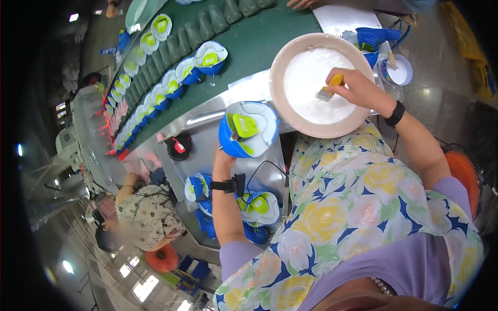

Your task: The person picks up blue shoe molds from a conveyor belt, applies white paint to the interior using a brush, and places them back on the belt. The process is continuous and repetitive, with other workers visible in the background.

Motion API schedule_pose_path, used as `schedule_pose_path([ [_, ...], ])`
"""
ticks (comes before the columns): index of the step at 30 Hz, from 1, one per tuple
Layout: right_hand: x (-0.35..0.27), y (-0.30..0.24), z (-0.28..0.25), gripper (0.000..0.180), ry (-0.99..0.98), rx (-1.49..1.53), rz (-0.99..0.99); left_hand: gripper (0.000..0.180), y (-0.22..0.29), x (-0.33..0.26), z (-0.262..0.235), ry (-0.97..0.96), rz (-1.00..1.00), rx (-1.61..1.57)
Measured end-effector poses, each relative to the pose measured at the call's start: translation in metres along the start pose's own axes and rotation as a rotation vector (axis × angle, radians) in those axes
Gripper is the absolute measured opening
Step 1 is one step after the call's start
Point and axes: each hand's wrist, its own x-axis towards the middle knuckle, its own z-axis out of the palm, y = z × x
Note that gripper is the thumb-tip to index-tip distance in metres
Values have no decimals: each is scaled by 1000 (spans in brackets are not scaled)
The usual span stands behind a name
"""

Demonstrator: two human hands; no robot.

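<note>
My left hand (224, 158) grips a blue shoe upper (270, 129) from beneath and behind, its fingers mostly hidden by it. The upper's white underside, with a lime-green patch, faces up. Closed around the yellow handle of a flat brush (336, 80), my right hand (355, 92) is over a wide beige basin (278, 85). The bristles are at the white liquid (308, 70) inside; whether they are dipped in it I cannot tell. The upper is just left of the basin, apart from the brush.
A green conveyor (244, 57) carries rows of blue-and-white uppers (210, 56) and dark green shoe-shaped pieces (202, 28). More uppers (262, 207) lie beside my left forearm. A white tub (399, 72) stands right of the basin. A co-worker (148, 210) sits at left; another person's hand (301, 4) shows at the top.
</note>
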Motion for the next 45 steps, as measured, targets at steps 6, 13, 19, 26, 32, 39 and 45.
schedule_pose_path([
  [6, 8, -25, -27, 21, 260, 177, -378, 54, 27, 27, 80, -223, -98, -120],
  [13, -3, -16, -21, 32, 437, 106, -149, 46, 38, 31, 158, -99, 235, -118],
  [19, -9, -13, 13, 41, 465, 479, 87, 39, 28, 32, 175, 171, 717, 402],
  [26, -17, -22, 17, 36, 344, 682, 173, 42, 34, 43, 175, 238, 876, 328],
  [32, -20, -15, 2, 27, 393, 625, -46, 41, 40, 42, 146, 46, 360, 341],
  [39, -11, -24, -12, 16, 412, 377, -520, 41, 23, 26, 153, -375, -631, -465],
  [45, 11, -27, -10, 19, 326, 230, -623, 45, 22, 16, 184, -531, -581, -658],
])
